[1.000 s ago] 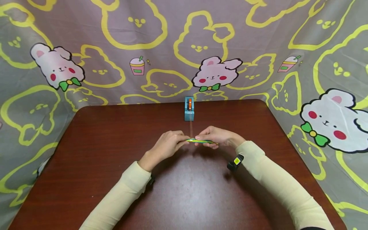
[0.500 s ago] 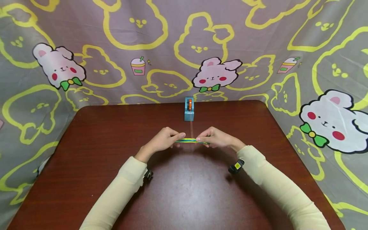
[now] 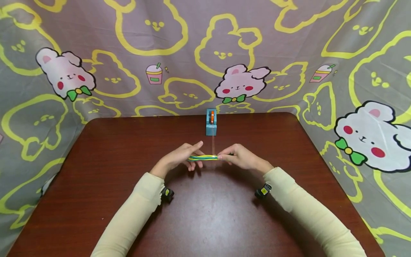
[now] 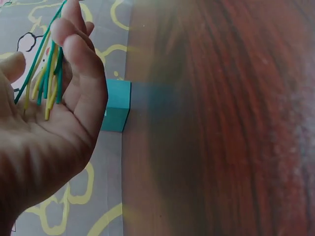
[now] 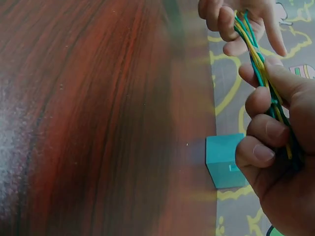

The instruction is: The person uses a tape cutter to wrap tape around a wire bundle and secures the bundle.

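Note:
A bundle of thin green and yellow wires (image 3: 203, 157) is held level above the table between both hands. My right hand (image 3: 242, 156) pinches its right end between thumb and fingers; in the right wrist view the other fingers curl around the wires (image 5: 263, 73). My left hand (image 3: 179, 157) is around the left end, thumb raised away from the bundle. Loose wire ends (image 4: 48, 91) lie against the fingers and palm in the left wrist view. Beyond the hands stands a blue tape dispenser (image 3: 211, 130) with an orange roll (image 3: 212, 116). A narrow pale strip (image 3: 213, 144) runs from it toward the bundle.
The brown wooden table (image 3: 128, 142) has a glossy top. Behind it and at both sides hangs a patterned curtain (image 3: 189, 64), close to the table's back edge, where the dispenser stands.
My left hand has slid left along the bundle, baring more of the wires, and its thumb has lifted off. The right hand has stayed near its place, still gripping. The dispenser has not moved.

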A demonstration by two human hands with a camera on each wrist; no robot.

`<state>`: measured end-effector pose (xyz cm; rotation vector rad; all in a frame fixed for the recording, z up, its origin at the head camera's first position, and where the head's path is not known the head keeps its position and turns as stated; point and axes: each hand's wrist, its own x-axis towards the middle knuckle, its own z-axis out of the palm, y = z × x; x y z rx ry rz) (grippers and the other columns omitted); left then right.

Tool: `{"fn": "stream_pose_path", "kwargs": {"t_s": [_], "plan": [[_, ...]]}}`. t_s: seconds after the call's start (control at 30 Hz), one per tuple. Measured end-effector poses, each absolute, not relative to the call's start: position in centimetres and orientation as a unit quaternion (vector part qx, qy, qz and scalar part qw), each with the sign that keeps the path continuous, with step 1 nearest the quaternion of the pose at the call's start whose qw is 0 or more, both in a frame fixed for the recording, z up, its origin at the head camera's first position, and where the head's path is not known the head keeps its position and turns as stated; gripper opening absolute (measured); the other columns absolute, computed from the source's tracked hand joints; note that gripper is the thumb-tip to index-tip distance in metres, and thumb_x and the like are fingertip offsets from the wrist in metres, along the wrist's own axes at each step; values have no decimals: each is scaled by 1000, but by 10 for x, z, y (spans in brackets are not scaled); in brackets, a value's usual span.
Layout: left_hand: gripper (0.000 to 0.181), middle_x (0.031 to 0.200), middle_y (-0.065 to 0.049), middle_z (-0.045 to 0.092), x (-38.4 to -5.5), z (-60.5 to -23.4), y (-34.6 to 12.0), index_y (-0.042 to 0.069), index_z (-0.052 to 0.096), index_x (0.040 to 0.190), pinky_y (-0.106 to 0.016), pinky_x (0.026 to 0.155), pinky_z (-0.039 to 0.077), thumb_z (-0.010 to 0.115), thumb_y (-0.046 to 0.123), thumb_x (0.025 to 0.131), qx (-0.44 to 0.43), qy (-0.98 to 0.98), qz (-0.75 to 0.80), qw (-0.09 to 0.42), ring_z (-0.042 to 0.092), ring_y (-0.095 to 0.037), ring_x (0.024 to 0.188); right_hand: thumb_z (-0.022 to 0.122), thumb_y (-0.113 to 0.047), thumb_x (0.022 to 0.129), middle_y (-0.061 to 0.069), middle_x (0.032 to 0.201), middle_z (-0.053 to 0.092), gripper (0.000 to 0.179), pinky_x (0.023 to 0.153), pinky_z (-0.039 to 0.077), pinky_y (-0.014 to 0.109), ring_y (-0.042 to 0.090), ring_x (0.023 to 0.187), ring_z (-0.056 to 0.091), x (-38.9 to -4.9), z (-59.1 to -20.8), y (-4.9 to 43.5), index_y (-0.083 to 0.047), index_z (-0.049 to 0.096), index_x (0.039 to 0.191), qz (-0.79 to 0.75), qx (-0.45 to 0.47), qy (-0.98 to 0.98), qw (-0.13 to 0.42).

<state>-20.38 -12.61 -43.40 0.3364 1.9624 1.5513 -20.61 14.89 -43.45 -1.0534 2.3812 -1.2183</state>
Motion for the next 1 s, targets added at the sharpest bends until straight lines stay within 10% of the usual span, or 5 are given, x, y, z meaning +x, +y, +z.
{"fn": "stream_pose_path", "kwargs": {"t_s": [0.27,1.0], "plan": [[72,79,-10,68,-207,-431,-128,-4,66,122,-26,50,47,37,60,104,87,729,587,341,50,-14,53,68,-11,97,11,85,72,14,61,48,25,9,69,55,-202,-439,147,-3,79,103,-372,-421,827,30],[36,79,-14,64,-205,-432,-127,-16,64,114,-22,44,38,60,18,103,119,729,590,327,43,-9,47,80,-11,86,-6,74,52,20,50,40,23,5,57,43,-197,-447,149,-15,79,106,-207,-479,832,-186]]}}
